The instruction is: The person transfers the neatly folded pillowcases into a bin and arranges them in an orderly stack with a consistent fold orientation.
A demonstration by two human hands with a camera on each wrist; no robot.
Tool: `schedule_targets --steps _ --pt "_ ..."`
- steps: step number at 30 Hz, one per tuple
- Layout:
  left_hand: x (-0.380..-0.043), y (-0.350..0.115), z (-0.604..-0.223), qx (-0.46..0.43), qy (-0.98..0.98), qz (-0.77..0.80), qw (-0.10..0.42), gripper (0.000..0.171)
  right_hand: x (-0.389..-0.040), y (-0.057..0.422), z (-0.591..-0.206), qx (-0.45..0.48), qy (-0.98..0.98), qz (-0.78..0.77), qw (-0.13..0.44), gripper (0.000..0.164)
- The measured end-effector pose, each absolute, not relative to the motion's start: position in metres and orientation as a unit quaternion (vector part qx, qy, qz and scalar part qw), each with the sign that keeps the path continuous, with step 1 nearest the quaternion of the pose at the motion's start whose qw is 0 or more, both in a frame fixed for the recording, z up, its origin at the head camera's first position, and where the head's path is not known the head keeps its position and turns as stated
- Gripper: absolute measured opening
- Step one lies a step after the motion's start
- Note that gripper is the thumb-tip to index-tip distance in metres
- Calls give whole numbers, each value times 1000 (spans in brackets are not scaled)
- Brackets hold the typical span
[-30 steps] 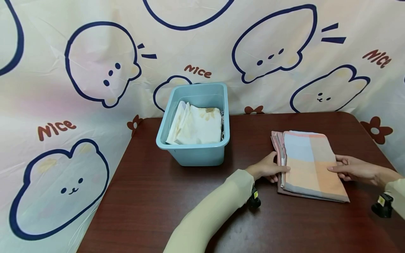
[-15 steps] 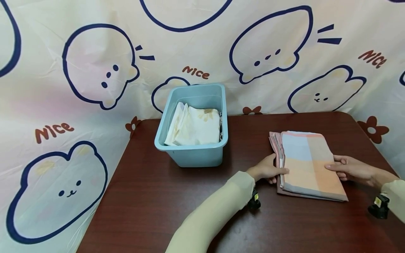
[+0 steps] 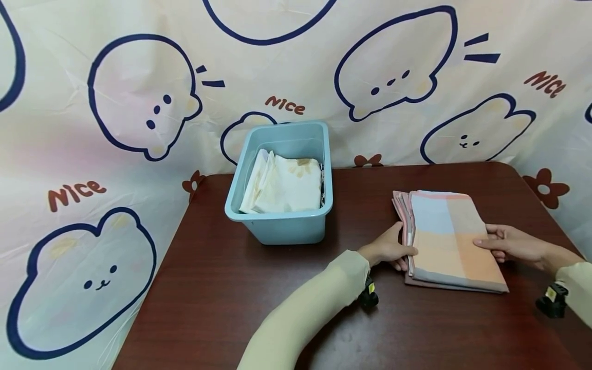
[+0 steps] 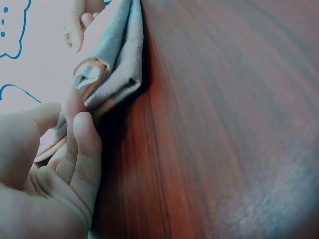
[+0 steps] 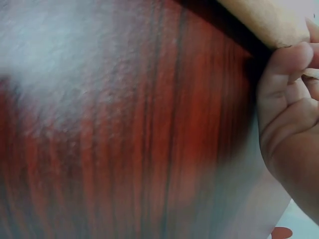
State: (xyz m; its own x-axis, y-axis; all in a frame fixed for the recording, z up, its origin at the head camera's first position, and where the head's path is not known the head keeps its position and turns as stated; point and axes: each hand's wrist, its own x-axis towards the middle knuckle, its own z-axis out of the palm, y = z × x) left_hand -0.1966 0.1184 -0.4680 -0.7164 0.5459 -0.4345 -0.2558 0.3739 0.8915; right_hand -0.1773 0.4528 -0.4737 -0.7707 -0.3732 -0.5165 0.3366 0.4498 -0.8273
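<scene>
A folded checked cloth in orange, grey and pale blue lies on the right part of the table. My left hand grips its layered left edge, thumb on top and fingers beneath. From the other side my right hand pinches the right edge, its thumb over the upper face. In the left wrist view, the folded layers of the cloth show just beyond the fingertips. The right wrist view catches the edge of the cloth at the fingers of the right hand.
A light blue plastic bin stands at the back of the dark red-brown wooden table. Inside it sits a folded white cloth with brownish marks. A printed curtain hangs behind the table and along its sides.
Both hands keep their hold on the cloth's two edges, and the cloth lies nearly as before. The head view has shifted slightly.
</scene>
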Motion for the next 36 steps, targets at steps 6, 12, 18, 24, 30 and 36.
schedule_targets --steps 6,12,18,24,30,36 --pt "-192 117 -465 94 755 542 356 85 -179 452 -473 -17 794 -509 334 22" --pt "-190 116 -462 107 771 522 349 84 -179 444 -468 -15 816 -487 310 59" --pt "-190 114 -462 135 773 522 334 81 -177 437 -458 -26 844 -466 262 69" --pt "-188 113 -460 142 787 511 315 72 -174 433 -452 -30 847 -469 250 67" --pt "-187 113 -456 153 790 510 302 61 -173 431 -445 -22 854 -454 251 73" --pt "-188 111 -451 158 787 517 298 56 -175 429 -440 -8 854 -455 252 78"
